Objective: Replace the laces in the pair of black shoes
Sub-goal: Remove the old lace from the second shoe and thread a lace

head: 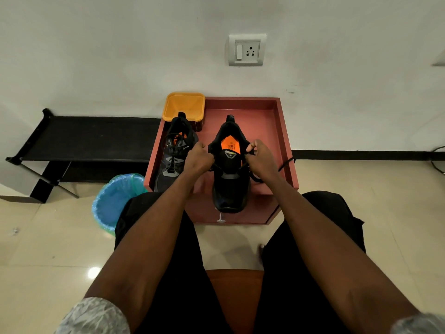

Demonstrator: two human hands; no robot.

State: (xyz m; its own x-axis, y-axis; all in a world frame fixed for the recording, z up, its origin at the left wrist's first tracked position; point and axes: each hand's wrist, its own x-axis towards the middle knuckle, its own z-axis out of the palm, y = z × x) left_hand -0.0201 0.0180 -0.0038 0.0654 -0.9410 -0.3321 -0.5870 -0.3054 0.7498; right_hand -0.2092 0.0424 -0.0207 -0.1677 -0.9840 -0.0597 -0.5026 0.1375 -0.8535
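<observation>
The person's 2 forearms fill the bottom of the view, reaching from 6 o'clock up toward the centre over black-clad legs and the orange-brown seat [234, 300] between them. Ahead, just past centre, stands the red desk [265, 112], a low tray-topped unit against the white wall, and it carries both shoes. At 9 o'clock runs a black rack [91, 138], and at 8 o'clock sits a bin with a blue liner [115, 201].

The right-hand shoe [228, 189] stands at the centre, toe toward the camera and overhanging the desk's near edge, its orange insole showing. The left-hand shoe [174, 155] lies at 11 o'clock, looking fully laced, with a yellow tub [184, 106] at its heel.

The left hand [198, 160] is clenched at the left side of the right-hand shoe's collar; what it grips is hidden, likely 1 lace end. The right hand [261, 156] pinches the black lace [285, 163] at the top right eyelet, and the slack trails toward 3 o'clock over the desk rim.

This looks like the top of the lacing. To do it well, I would draw both ends with even tension, keep the tongue centred and flat, and check that the 2 ends match in length before finishing.
</observation>
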